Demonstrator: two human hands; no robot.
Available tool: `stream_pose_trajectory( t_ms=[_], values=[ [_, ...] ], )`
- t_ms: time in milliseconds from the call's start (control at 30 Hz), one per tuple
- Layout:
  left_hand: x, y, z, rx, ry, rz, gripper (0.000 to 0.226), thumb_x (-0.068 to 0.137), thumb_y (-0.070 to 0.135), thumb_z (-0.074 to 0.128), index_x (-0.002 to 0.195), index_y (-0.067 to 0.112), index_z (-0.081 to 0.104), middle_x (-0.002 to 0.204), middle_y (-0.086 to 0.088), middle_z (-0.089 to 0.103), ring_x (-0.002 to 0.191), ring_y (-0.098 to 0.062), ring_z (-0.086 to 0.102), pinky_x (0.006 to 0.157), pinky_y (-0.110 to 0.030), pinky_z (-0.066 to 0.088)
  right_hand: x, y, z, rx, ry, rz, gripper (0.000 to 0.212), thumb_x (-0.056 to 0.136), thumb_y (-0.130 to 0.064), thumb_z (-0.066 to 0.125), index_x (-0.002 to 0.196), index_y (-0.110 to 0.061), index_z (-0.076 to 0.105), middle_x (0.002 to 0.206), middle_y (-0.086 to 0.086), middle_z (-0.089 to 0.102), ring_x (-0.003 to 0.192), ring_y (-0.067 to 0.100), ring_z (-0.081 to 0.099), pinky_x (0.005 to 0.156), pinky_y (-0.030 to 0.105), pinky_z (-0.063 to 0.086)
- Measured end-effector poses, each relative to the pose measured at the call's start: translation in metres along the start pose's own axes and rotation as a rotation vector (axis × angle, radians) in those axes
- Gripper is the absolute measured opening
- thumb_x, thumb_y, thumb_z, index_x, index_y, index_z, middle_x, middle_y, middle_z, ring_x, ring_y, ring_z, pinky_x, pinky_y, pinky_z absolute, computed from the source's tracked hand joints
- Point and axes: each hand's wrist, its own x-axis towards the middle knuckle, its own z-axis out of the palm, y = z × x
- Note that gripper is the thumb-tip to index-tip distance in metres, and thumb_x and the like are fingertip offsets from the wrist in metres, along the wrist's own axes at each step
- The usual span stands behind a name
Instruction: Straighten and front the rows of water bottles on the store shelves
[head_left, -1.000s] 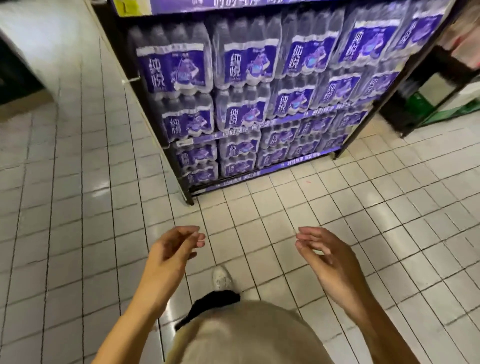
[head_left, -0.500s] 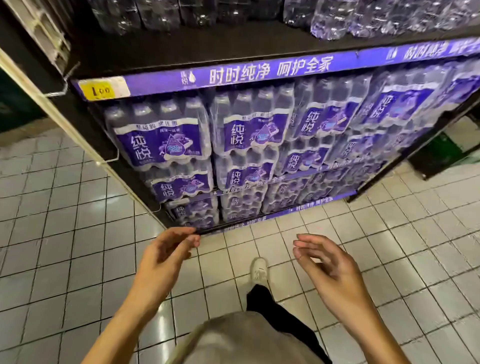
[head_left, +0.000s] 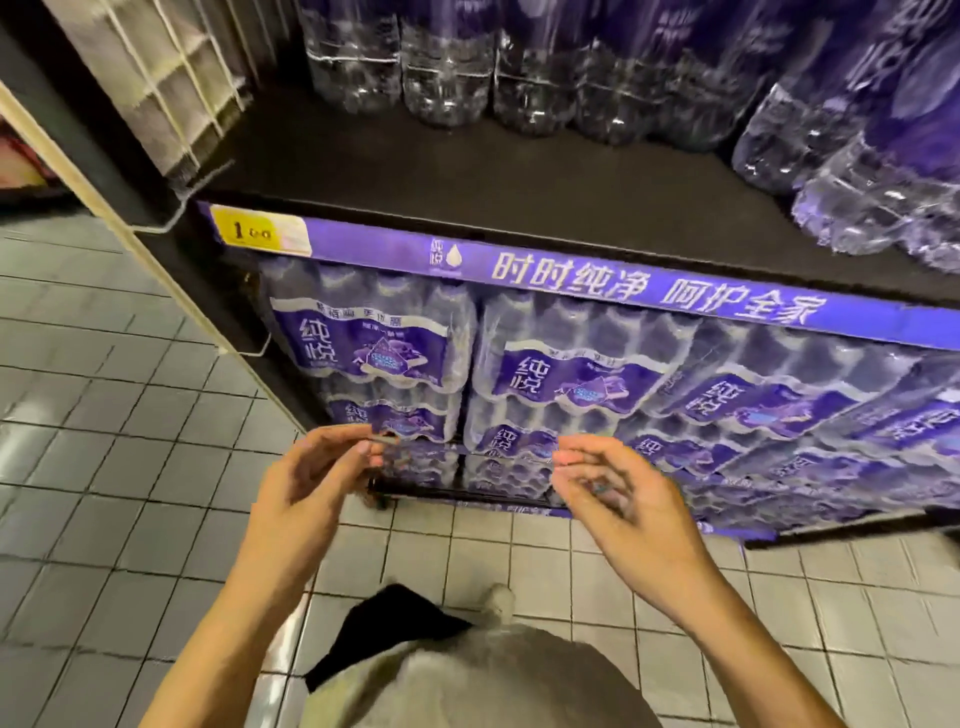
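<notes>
A person stands before a black store shelf (head_left: 467, 171), both bare hands raised in front of the stock and holding nothing. The left hand (head_left: 306, 483) and the right hand (head_left: 628, 499) hover side by side, apart from each other, each grip loose and half-wide with fingers gently curled, palms turned inward. Neither touches any goods. Clear plastic water bottles with purple labels (head_left: 441, 67) stand in a row at the back of the upper shelf, well behind its front edge, with more crowded forward at the right (head_left: 857, 156). Below the purple shelf-edge strip with white Chinese lettering (head_left: 649, 291) sit shrink-wrapped purple-labelled multipacks of water (head_left: 363, 353), stacked in tiers down to the pale grey tiled floor (head_left: 130, 467). A yellow price tag (head_left: 254, 231) sits at the strip's left end. A white wire rack panel (head_left: 156, 78) flanks the shelf's left side.
</notes>
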Motion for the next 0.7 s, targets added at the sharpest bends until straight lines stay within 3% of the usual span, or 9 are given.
stream_pose_trajectory(
  t_ms=[200, 300, 567, 700],
  values=[
    [0.024, 0.024, -0.001, 0.009, -0.056, 0.047, 0.023, 0.09, 0.02, 0.061, 0.109, 0.011, 0.069, 0.1, -0.011, 0.075, 0.098, -0.023, 0.071, 0.089, -0.028, 0.056, 0.033, -0.017, 0.004, -0.001, 0.002, -0.035, 0.027, 0.086, -0.021, 0.073, 0.109, -0.035, 0.067, 0.104, -0.008, 0.071, 0.099, 0.01, 0.068, 0.089, 0.033, 0.054],
    [0.039, 0.052, -0.004, 0.035, -0.112, 0.129, 0.025, 0.088, 0.028, 0.064, 0.111, 0.018, 0.069, 0.104, -0.009, 0.074, 0.102, -0.026, 0.07, 0.093, -0.034, 0.055, 0.044, -0.035, 0.005, 0.023, 0.003, -0.085, 0.025, 0.088, -0.023, 0.071, 0.109, -0.036, 0.067, 0.104, -0.008, 0.072, 0.1, 0.01, 0.068, 0.089, 0.03, 0.055],
    [0.095, 0.137, -0.003, 0.156, -0.19, 0.457, 0.028, 0.093, 0.038, 0.065, 0.119, 0.029, 0.065, 0.112, 0.0, 0.072, 0.109, -0.017, 0.067, 0.093, -0.033, 0.054, 0.086, -0.107, -0.008, -0.025, 0.114, -0.304, 0.027, 0.089, -0.016, 0.07, 0.112, -0.029, 0.066, 0.105, -0.009, 0.071, 0.098, 0.008, 0.068, 0.076, 0.016, 0.052],
    [0.123, 0.177, 0.001, 0.168, -0.16, 0.615, 0.027, 0.09, 0.035, 0.065, 0.117, 0.03, 0.065, 0.11, 0.002, 0.072, 0.107, -0.015, 0.067, 0.093, -0.027, 0.053, 0.111, -0.144, -0.017, -0.029, 0.173, -0.4, 0.029, 0.089, -0.017, 0.07, 0.114, -0.031, 0.065, 0.109, -0.01, 0.07, 0.099, 0.008, 0.068, 0.078, 0.021, 0.054]
  ],
)
